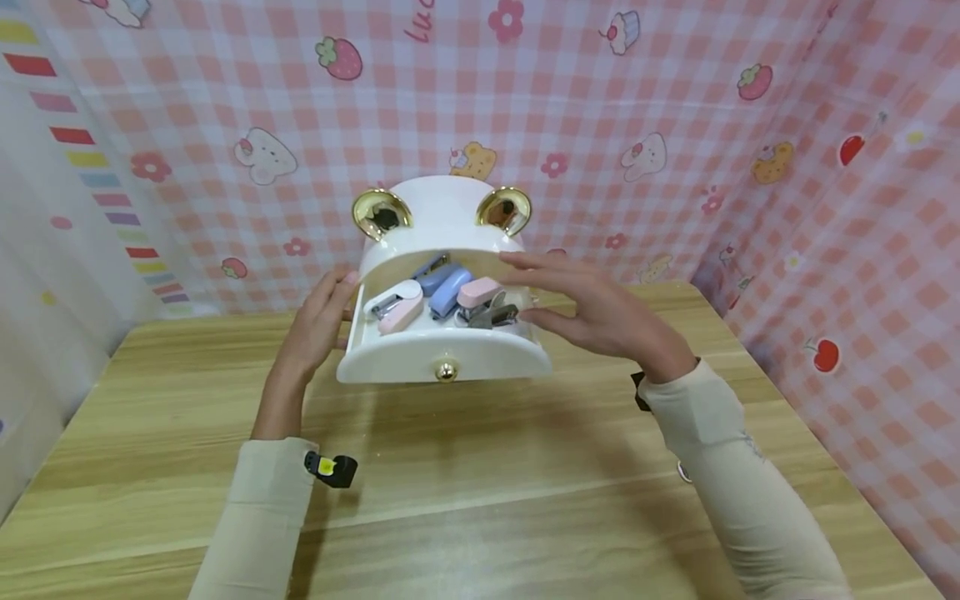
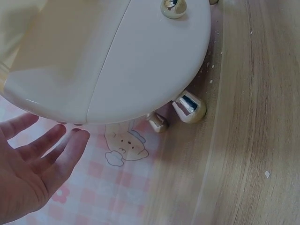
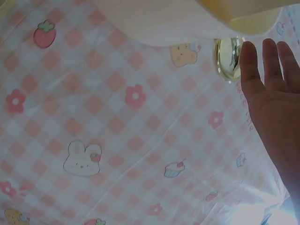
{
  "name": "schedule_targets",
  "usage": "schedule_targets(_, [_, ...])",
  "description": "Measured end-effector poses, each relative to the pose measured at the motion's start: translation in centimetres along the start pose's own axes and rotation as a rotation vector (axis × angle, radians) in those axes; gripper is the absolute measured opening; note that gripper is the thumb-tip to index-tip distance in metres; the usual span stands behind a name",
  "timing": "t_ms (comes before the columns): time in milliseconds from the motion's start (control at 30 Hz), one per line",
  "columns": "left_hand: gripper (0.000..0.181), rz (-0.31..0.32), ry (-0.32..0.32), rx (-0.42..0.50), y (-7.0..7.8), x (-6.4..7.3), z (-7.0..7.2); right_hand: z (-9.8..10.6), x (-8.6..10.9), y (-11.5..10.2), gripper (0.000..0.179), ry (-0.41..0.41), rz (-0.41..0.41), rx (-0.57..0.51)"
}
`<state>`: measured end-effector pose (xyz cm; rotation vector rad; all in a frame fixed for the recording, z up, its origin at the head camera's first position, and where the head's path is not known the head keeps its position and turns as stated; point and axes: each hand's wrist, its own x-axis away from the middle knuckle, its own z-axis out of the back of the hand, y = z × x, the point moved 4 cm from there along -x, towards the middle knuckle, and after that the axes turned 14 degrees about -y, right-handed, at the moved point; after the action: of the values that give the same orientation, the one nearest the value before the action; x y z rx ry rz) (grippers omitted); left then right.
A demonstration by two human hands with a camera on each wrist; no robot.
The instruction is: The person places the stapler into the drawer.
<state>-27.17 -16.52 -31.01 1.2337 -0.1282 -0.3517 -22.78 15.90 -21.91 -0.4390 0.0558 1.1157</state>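
Observation:
A white box [image 1: 446, 212] with two gold-rimmed ears stands near the back of the table, its drawer [image 1: 390, 358] pulled out toward me. Inside the drawer lie several small staplers: a white and pink stapler [image 1: 401, 315], a blue stapler [image 1: 450, 292], a pink stapler [image 1: 480, 292] and a dark grey stapler [image 1: 495, 315] among them. My left hand [image 1: 318, 321] is at the drawer's left side, fingers extended and holding nothing. My right hand [image 1: 600, 304] is at the right side, its forefinger by the box's upper rim and its thumb close to the drawer wall.
A gold knob [image 1: 446, 371] sits on the drawer front. Gold feet [image 2: 190, 108] lift the box off the wooden table [image 1: 450, 500]. Pink checked cloth [image 1: 420, 108] hangs behind and to the right. White cloth [image 1: 45, 275] hangs at the left. Small pale flecks dot the tabletop.

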Motion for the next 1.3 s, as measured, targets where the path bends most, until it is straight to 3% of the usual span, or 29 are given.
schedule_targets(333, [0.066,-0.009,0.000,0.018,-0.1,0.0,0.0,2.1,3.9,0.3,0.053,0.086,-0.034,0.151])
schedule_targets(800, [0.065,-0.013,-0.004,0.020,0.4,0.1,-0.2,4.4,12.5,0.1,0.067,0.232,-0.218,0.211])
schedule_targets(967, [0.067,-0.010,-0.007,0.013,0.4,0.1,-0.3,4.3,15.5,0.1,0.065,0.248,-0.345,0.208])
schedule_targets(1300, [0.067,-0.012,0.002,0.008,0.2,0.1,-0.3,2.8,18.6,0.3,0.056,0.274,-0.339,0.235])
